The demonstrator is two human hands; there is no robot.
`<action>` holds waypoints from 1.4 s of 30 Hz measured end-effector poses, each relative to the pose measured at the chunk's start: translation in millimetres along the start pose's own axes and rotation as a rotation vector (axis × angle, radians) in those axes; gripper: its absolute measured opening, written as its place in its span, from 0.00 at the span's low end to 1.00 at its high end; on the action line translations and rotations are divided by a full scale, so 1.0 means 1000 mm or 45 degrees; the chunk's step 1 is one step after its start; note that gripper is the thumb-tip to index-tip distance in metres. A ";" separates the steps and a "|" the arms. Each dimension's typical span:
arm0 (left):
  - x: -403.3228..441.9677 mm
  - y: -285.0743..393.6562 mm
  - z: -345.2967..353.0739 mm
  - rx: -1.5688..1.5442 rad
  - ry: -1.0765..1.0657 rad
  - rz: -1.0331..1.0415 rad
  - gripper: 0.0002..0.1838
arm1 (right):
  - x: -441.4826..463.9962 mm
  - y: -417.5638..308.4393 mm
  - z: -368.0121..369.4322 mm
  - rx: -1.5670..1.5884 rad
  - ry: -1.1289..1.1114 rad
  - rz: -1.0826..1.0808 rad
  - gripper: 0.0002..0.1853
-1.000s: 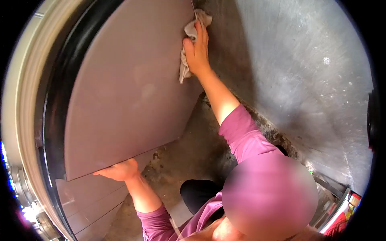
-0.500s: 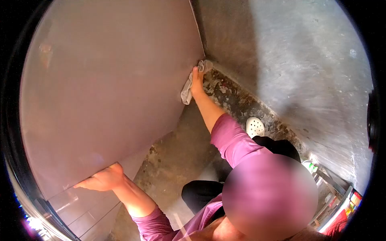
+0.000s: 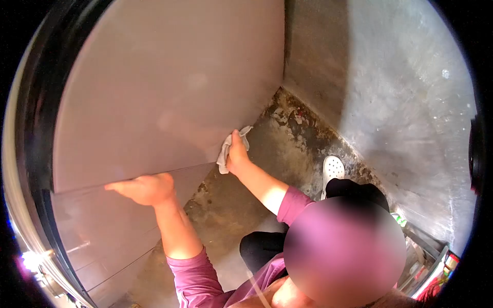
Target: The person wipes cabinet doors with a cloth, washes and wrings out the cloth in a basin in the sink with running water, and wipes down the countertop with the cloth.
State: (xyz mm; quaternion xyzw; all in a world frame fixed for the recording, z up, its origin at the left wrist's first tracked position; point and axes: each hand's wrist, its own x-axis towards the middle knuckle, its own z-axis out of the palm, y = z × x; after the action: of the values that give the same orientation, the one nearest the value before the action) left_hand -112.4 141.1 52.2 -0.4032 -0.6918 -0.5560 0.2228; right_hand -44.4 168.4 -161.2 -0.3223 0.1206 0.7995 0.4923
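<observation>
My left hand (image 3: pixel 141 188) rests against a large pinkish-grey panel (image 3: pixel 154 92), along the seam where it meets a lower panel section (image 3: pixel 113 231). Its fingers stretch out to the left, though individual fingers are hard to make out. My right hand (image 3: pixel 237 153) is closed on a crumpled whitish cloth (image 3: pixel 224 154) and presses it to the right-hand edge of the panel, near the lower corner. Part of the cloth sticks out beyond the fingers; some is hidden behind the hand.
A grey wall (image 3: pixel 411 92) rises on the right, meeting the stained concrete floor (image 3: pixel 287 131). A white clog (image 3: pixel 334 168) and black-clad knees are below me. A rack with colourful items (image 3: pixel 450 263) stands at lower right.
My right hand has moved with the cloth down along the panel's edge, away from the wall corner. My left hand stays at the seam while the whole view has shifted.
</observation>
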 end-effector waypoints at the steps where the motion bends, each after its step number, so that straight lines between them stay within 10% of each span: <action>1: -0.001 -0.001 0.000 -0.152 -0.023 -0.071 0.25 | -0.032 -0.010 0.025 -0.156 -0.117 -0.016 0.28; 3: -0.003 -0.005 -0.001 -0.241 -0.125 -0.122 0.25 | -0.083 -0.022 0.067 -0.700 -0.299 -0.476 0.32; 6: -0.008 -0.011 0.002 -0.388 -0.130 -0.244 0.24 | -0.103 -0.037 0.111 -1.575 -0.618 -1.938 0.41; 10: -0.008 -0.006 -0.008 -0.431 -0.289 -0.169 0.26 | -0.090 -0.052 0.109 -1.751 -0.624 -2.180 0.42; 15: -0.043 0.028 -0.030 -1.140 -0.382 -0.699 0.22 | -0.102 -0.038 -0.020 -1.840 -0.501 -1.187 0.32; 19: -0.075 0.052 -0.050 -1.074 -0.688 -0.191 0.10 | -0.158 -0.012 -0.134 -1.706 -0.344 -0.146 0.14; 22: -0.086 0.092 -0.072 -1.155 -0.927 -0.353 0.22 | -0.193 0.005 -0.136 -1.442 -0.765 -0.126 0.17; 24: -0.102 0.105 -0.073 -1.309 -1.118 -0.207 0.27 | -0.164 0.010 -0.132 -1.000 -0.726 0.628 0.19; 28: -0.123 0.112 -0.073 -1.497 -1.228 0.094 0.34 | -0.142 0.003 -0.036 -2.612 -0.738 -0.042 0.18; 33: -0.130 0.029 -0.082 -0.685 -1.195 0.077 0.33 | -0.157 -0.017 0.049 -2.935 -0.539 0.228 0.23; 35: -0.140 -0.009 -0.088 -0.510 -1.130 -0.086 0.33 | -0.091 -0.022 -0.027 -2.622 -1.693 -0.855 0.25; 38: -0.151 -0.019 -0.099 -0.387 -1.140 -0.128 0.36 | -0.127 -0.041 0.008 -3.047 -1.011 -0.455 0.21; 42: -0.174 -0.027 -0.087 -0.587 -1.303 -0.395 0.47 | -0.160 -0.091 0.018 -2.710 -0.842 -0.335 0.27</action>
State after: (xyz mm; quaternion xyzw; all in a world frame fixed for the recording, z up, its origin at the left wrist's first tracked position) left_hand -46.5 2.8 -70.3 -0.5526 -0.6236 -0.4526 -0.3176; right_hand 75.9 108.1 -34.6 -0.3610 -0.7956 0.4835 0.0546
